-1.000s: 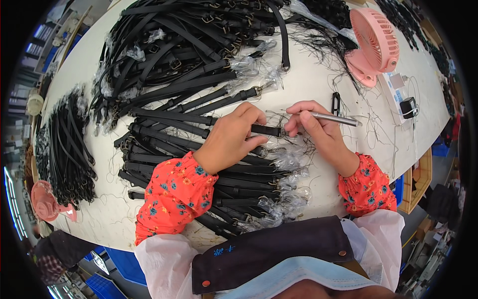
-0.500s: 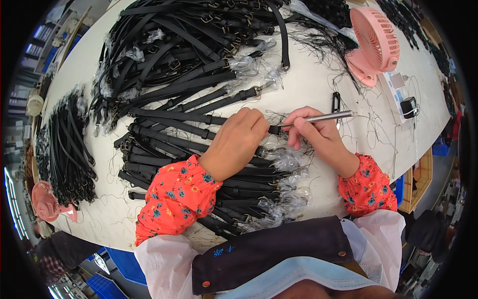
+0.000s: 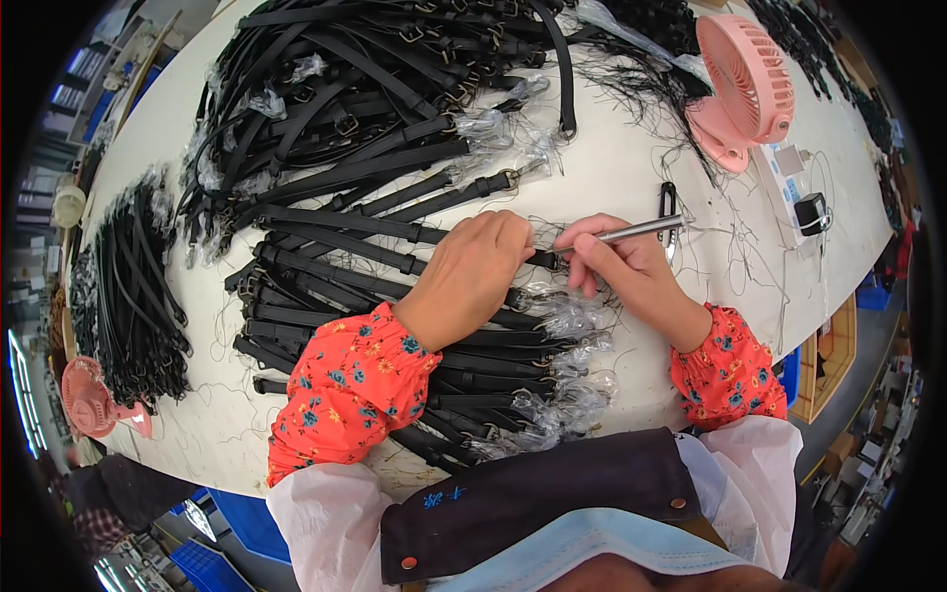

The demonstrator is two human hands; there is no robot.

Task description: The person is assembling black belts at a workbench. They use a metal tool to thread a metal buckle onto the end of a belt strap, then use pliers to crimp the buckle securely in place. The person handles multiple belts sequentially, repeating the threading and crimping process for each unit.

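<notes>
Near the middle of the table, my left hand (image 3: 472,268) is closed on a black strap (image 3: 395,230) with a buckle at its right end. My right hand (image 3: 623,259) pinches a slim silver pen-like metal tool (image 3: 639,230). Its narrow end reaches the strap's buckle end (image 3: 544,259), just right of my left fingers. Whether the tip touches the strap is hard to make out. More black straps (image 3: 473,381) lie side by side below and left of my hands, their buckle ends wrapped in clear plastic (image 3: 564,400).
A large heap of black straps (image 3: 385,79) covers the back. Another bundle (image 3: 138,296) lies at the left beside a pink fan (image 3: 94,400). At the right are a second pink fan (image 3: 745,84), black thread snippers (image 3: 669,212), a power strip (image 3: 782,192) and loose threads (image 3: 740,252).
The silver tool has shifted slightly left and its rear end tilts up a little more. My right fingers have moved slightly; my left hand stays nearly in place.
</notes>
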